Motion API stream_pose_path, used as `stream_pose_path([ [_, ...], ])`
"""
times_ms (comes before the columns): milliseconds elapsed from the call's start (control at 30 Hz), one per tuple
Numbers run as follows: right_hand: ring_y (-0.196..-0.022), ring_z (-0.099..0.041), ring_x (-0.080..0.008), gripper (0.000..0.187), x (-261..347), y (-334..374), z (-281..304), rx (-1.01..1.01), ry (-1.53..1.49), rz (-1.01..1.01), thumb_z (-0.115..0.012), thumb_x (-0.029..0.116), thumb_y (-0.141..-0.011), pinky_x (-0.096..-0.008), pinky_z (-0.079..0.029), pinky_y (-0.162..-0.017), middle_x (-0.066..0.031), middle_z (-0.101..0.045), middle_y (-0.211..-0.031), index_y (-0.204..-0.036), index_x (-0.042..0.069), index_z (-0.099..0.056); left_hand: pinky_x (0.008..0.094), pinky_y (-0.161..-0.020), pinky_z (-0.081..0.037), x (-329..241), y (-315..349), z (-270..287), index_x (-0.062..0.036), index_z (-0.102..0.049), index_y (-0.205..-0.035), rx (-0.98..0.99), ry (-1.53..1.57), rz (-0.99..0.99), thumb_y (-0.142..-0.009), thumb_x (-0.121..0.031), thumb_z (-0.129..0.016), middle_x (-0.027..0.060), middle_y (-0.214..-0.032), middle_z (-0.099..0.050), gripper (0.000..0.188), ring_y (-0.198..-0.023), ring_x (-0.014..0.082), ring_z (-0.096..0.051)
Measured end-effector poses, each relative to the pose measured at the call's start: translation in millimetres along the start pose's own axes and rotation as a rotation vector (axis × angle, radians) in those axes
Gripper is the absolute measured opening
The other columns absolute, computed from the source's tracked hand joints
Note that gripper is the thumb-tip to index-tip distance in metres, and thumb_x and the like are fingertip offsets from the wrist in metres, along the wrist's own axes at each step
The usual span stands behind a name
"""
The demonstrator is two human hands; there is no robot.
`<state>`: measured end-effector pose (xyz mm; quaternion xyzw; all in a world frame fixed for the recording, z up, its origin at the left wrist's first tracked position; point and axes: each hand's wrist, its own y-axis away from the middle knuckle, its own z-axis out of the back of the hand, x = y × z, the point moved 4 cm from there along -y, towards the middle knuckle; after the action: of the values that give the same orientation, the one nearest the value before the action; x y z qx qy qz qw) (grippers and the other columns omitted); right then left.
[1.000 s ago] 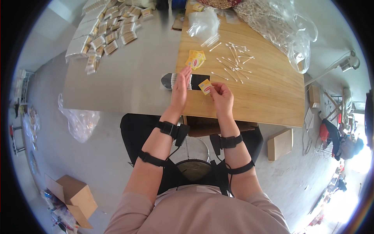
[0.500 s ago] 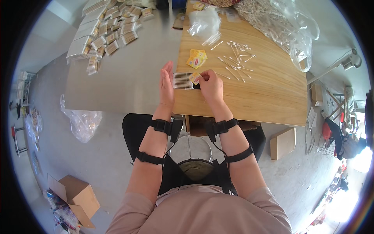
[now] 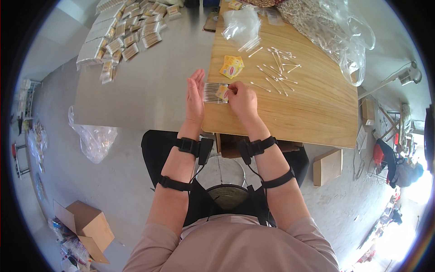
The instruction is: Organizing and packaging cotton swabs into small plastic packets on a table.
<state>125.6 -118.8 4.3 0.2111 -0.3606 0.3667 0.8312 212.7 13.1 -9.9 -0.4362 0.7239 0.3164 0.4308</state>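
A row of cotton swabs (image 3: 211, 93) lies side by side at the near left part of the wooden board. My left hand (image 3: 195, 97) stands on edge at the row's left end, fingers stretched out and holding nothing. From the right, my right hand (image 3: 242, 97) pinches a small yellow card (image 3: 222, 92), which rests over the right part of the row. Just beyond lie several more yellow cards (image 3: 232, 66) in a small fanned pile. Loose cotton swabs (image 3: 277, 75) are scattered to the right of my right hand.
Clear plastic bags (image 3: 242, 27) lie farther back on the wooden board (image 3: 312, 113). A large bag of swabs (image 3: 317, 27) fills the far right. Many filled swab packs (image 3: 131, 41) cover the far left of the metal table (image 3: 149, 90). An open carton (image 3: 90, 226) stands on the floor.
My right hand has moved slightly left, carrying the yellow card farther over the swab row. My left hand stays upright at the row's left end.
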Motion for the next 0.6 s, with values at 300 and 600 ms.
stream_pose_path([
  [300, -0.084, -0.066, -0.0347, 0.013, 18.2, -5.1, -14.5, 0.029, 0.053, 0.116, -0.063, 0.016, -0.081, -0.0436, -0.052, -0.075, -0.0146, -0.069, -0.086, -0.088, 0.006, -0.067, 0.0375, -0.119, -0.020, 1.2, 1.5, 0.3, 0.0008, -0.035, -0.144, -0.010, 0.037, 0.003, -0.104, -0.056, -0.023, 0.0160, -0.150, -0.038, 0.070, -0.142, 0.0239, -0.032],
  [600, -0.083, -0.066, -0.0348, 0.010, 28.0, -6.1, -17.6, -0.015, 0.117, 0.136, -0.064, 0.015, -0.081, -0.0449, -0.052, -0.074, -0.0151, -0.068, -0.085, -0.086, 0.007, -0.064, 0.0371, -0.119, -0.020, 2.4, -1.8, 0.1, -0.0008, -0.036, -0.143, -0.014, 0.051, 0.011, -0.104, -0.055, -0.024, 0.0149, -0.149, -0.040, 0.068, -0.142, 0.0232, -0.033],
])
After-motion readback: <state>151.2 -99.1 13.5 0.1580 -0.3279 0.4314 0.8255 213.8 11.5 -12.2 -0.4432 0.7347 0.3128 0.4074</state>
